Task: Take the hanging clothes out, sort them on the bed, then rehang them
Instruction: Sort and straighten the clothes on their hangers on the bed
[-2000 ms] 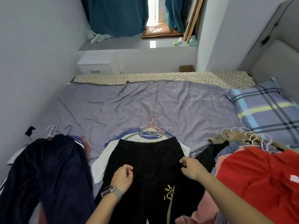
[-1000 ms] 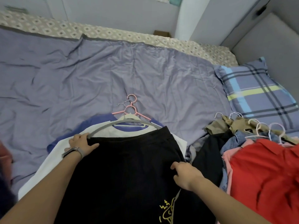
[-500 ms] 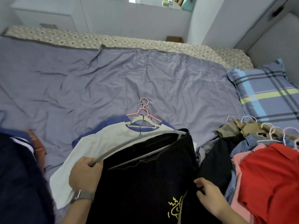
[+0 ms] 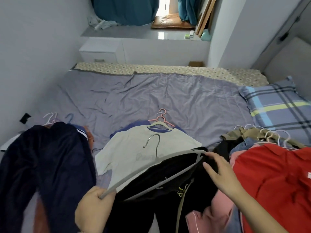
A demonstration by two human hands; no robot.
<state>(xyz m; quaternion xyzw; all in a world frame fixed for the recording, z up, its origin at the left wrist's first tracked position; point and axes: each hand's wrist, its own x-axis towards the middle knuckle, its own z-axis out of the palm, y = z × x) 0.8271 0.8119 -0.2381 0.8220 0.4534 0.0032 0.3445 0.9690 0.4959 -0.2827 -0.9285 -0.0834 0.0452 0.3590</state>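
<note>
Left hand: the left hand (image 4: pixel 94 206) is low in the middle of the view. Its fingers are curled tight round the near end of the grey hanger (image 4: pixel 152 172).
Right hand: the right hand (image 4: pixel 222 174) has its fingers spread and mostly straight. The fingertips press on the black garment (image 4: pixel 161 187) right at the far end of the hanger. I cannot tell if the thumb pinches the cloth.
Grey hanger: it is tilted, low by the left hand and higher by the right hand. Its metal hook (image 4: pixel 154 143) sticks up over the white t-shirt (image 4: pixel 134 148).
Black garment: it hangs from the hanger's bar and drops down between the two arms. It has a small yellow picture on it.
Middle pile: the white t-shirt lies flat on the bed (image 4: pixel 151 96), with a blue shirt under it. A pink hanger (image 4: pixel 160 118) and a white one peek out at the top.
Left pile: dark navy clothes (image 4: pixel 43 165) lie on the left side of the bed, with white and blue hanger hooks at the top.
Right pile: a red shirt (image 4: pixel 272 182) is on top, with pink, denim and tan clothes under and beside it. Many white hooks stick out at its top.
Pillow: a checked pillow (image 4: pixel 277 106) sits at the right, just behind the right pile.
Far away: a white drawer unit (image 4: pixel 101 51) and teal curtains (image 4: pixel 124 10).
</note>
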